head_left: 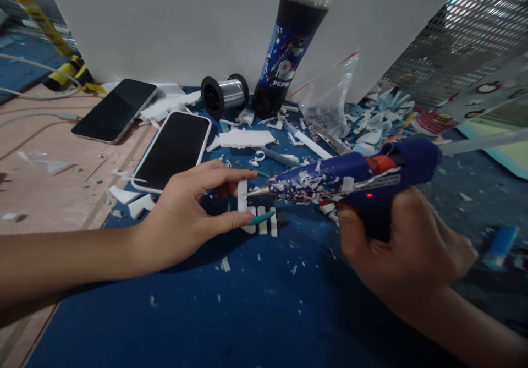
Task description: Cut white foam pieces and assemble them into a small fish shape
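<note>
Between thumb and finger, my left hand [193,206] pinches a small white foam strip [242,196] upright by its ends. My right hand [406,241] is wrapped round the handle of a blue hot glue gun [330,175], which has a red light showing on its side. The metal nozzle of the gun points left and meets, or nearly meets, the face of the strip. Just behind my left thumb, several short white pieces [274,222] lie side by side on the blue mat [198,313].
Two phones, a white-edged one [175,150] and a dark one [115,110], lie at the left. A wire spool [226,94], a Pepsi bottle [284,54] and a clear zip bag [330,101] stand behind. Foam scraps [377,117] are heaped at the back right.
</note>
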Demonstrator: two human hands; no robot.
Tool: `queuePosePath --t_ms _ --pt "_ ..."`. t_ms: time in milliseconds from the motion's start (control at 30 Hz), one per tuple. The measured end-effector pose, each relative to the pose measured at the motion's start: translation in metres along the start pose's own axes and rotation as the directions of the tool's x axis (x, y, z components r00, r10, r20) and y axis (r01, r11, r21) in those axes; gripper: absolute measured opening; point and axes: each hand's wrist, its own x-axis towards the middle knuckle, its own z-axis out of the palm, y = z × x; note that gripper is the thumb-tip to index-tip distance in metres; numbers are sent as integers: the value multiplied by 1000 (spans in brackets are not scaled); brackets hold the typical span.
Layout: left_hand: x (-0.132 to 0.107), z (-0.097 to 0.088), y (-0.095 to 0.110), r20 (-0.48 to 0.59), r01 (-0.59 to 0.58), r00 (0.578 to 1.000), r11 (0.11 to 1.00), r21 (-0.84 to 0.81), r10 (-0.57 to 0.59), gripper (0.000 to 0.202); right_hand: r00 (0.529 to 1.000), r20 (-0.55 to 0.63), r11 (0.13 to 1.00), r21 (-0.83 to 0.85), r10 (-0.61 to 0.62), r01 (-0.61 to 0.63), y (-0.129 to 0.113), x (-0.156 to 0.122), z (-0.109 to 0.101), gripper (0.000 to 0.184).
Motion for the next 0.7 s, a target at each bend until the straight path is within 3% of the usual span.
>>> queuePosePath --t_ms 533,700 --pt "0 -1 0 1 -4 1000 1000 -3 4 36 1000 -1 999 22 -25 26 -2 3 -3 6" --pt "0 0 -1 -18 9 1000 1000 -5 -9 38 995 -40 993 -74 -92 89 -2 4 -7 8"
